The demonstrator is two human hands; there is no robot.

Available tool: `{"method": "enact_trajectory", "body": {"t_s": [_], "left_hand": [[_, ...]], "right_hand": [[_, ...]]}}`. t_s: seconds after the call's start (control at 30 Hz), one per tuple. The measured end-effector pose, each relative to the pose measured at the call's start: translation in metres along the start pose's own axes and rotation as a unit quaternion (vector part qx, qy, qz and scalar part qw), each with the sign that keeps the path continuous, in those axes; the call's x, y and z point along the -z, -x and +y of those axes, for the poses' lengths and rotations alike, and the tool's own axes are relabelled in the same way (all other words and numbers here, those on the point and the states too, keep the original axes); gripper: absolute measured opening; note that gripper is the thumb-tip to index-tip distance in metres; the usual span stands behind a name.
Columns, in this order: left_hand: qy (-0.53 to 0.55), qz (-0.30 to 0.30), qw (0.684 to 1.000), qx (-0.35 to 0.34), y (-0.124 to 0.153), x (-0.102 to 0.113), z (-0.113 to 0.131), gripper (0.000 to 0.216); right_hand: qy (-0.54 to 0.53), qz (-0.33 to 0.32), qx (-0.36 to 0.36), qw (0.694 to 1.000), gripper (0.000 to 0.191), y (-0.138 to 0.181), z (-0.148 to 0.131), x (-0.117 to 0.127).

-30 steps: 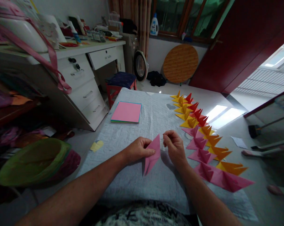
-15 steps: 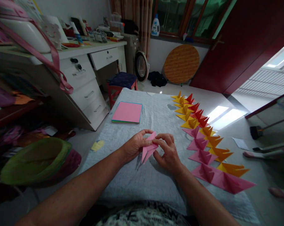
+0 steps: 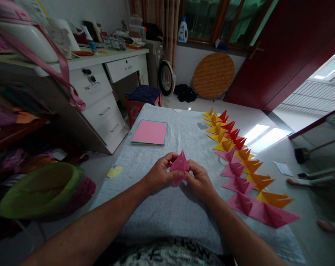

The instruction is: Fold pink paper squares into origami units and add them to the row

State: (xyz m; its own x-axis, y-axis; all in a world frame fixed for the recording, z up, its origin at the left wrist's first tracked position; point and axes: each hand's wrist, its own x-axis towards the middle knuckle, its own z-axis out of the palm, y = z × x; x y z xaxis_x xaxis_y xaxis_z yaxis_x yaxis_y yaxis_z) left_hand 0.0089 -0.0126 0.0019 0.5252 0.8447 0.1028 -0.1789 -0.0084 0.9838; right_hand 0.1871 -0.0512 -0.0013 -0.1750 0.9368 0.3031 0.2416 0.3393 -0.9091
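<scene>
A folded pink origami paper (image 3: 180, 163) is held between my two hands above the cloth-covered table (image 3: 167, 218), its narrow tip pointing up and away. My left hand (image 3: 162, 173) grips its left side, thumb pressed across the front. On the right lower edge, my right hand (image 3: 200, 181) pinches the paper between thumb and fingers. Further off lies a stack of square paper (image 3: 150, 132), pink on top. To the right stand rows of folded paper cranes: yellow ones (image 3: 219, 130), red ones (image 3: 234, 132), orange ones (image 3: 260, 180) and pink ones (image 3: 237, 184).
A green-lined bin (image 3: 42, 190) stands left of the table, below a white desk (image 3: 91, 92). Behind the table are a stool (image 3: 144, 94), an open-doored washing machine (image 3: 166, 77) and a round wooden board (image 3: 214, 75).
The pink paper has been turned: its two long points toward me no longer show, and a broader, pointed face is visible. My right hand has shifted its hold to the lower right edge.
</scene>
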Motion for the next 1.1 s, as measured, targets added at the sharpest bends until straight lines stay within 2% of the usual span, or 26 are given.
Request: {"method": "enact_trajectory", "body": {"t_s": [0.1, 0.27, 0.33, 0.4, 0.6, 0.9, 1.1], "left_hand": [[0.041, -0.007, 0.999, 0.026, 0.000, -0.002, -0.001, 0.038], [0.047, 0.004, 0.998, 0.039, 0.001, -0.002, 0.000, 0.031], [0.041, 0.009, 0.998, 0.037, 0.001, -0.002, 0.001, 0.030], [0.029, 0.010, 0.999, 0.038, 0.001, -0.003, 0.000, 0.031], [-0.034, 0.017, 0.998, 0.043, 0.001, -0.006, -0.002, 0.031], [-0.129, -0.008, 0.992, -0.002, 0.002, -0.010, 0.004, 0.024], [-0.180, 0.035, 0.983, -0.012, 0.005, -0.011, 0.005, 0.029]], "right_hand": [[-0.022, -0.016, -0.018, 0.999, 0.018, -0.001, -0.003, -0.001], [-0.089, -0.041, -0.053, 0.994, 0.017, 0.002, -0.004, -0.002], [-0.138, -0.011, -0.069, 0.988, 0.015, 0.003, -0.002, -0.003], [-0.157, 0.033, -0.056, 0.986, 0.018, 0.004, 0.001, -0.003], [-0.054, 0.077, 0.021, 0.995, 0.011, 0.002, 0.002, -0.001], [-0.051, 0.079, 0.025, 0.995, 0.008, -0.001, 0.005, -0.002], [-0.056, 0.076, 0.020, 0.995, 0.012, 0.000, 0.001, 0.000]]}}
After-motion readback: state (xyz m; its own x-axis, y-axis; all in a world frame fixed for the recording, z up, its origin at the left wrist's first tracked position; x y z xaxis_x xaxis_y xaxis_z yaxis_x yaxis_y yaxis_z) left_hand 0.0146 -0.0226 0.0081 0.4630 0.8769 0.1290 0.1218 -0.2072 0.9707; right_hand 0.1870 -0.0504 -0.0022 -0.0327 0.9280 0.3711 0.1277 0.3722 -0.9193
